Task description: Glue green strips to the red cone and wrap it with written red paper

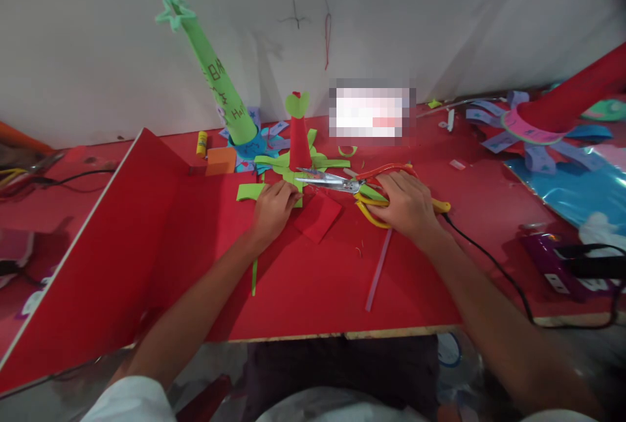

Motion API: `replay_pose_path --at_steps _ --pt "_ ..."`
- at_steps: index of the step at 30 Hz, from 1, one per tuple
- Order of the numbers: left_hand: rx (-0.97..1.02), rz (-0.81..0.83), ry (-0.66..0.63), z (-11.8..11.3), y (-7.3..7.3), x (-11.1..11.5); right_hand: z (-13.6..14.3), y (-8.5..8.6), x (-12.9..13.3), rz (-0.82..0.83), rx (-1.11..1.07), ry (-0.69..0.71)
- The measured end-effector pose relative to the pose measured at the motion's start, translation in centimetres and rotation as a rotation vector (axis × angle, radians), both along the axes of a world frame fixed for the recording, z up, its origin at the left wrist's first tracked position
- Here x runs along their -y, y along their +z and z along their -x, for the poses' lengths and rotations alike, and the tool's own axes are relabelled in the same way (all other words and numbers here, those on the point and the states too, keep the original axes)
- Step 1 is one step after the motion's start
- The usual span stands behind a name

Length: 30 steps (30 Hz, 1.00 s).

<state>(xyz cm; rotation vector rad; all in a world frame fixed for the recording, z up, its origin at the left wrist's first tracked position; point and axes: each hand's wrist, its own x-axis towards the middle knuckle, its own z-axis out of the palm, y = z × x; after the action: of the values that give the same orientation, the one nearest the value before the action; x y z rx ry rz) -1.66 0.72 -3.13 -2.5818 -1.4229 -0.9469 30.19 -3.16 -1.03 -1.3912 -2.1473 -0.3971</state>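
Observation:
My left hand point(274, 211) is closed on a light green paper piece point(248, 192), which shows on both sides of the fingers. My right hand point(407, 201) wraps round the handles of a pair of scissors point(330, 181). The blades point left, near my left fingertips, and look slightly parted. Partly under my right hand lies a yellow-ended tool point(441, 206) with a black cord; its kind is unclear. Just behind my left hand stands a small red paper cone point(299, 141) with a green heart on top and green strips at its base. A red paper square point(319, 216) lies between my hands.
A tall green paper cone point(215, 76) with a star top stands back left, beside a yellow glue stick point(202, 144). A red upright panel point(112, 246) borders the left. On the right are a red cone point(577, 92), blue sheet point(552, 180) and purple box point(545, 259).

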Motion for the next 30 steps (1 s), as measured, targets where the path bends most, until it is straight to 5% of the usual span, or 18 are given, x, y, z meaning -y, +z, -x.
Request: replay_pose_path --at_steps 20,30 --pt "-0.134 0.08 0.021 -0.1 0.7 0.6 0.4 0.0 0.1 0.06 0.005 0.057" --pt "-0.056 0.029 0.011 -0.4 1.4 0.9 0.3 1.0 3.7 0.159 -0.044 -0.122"
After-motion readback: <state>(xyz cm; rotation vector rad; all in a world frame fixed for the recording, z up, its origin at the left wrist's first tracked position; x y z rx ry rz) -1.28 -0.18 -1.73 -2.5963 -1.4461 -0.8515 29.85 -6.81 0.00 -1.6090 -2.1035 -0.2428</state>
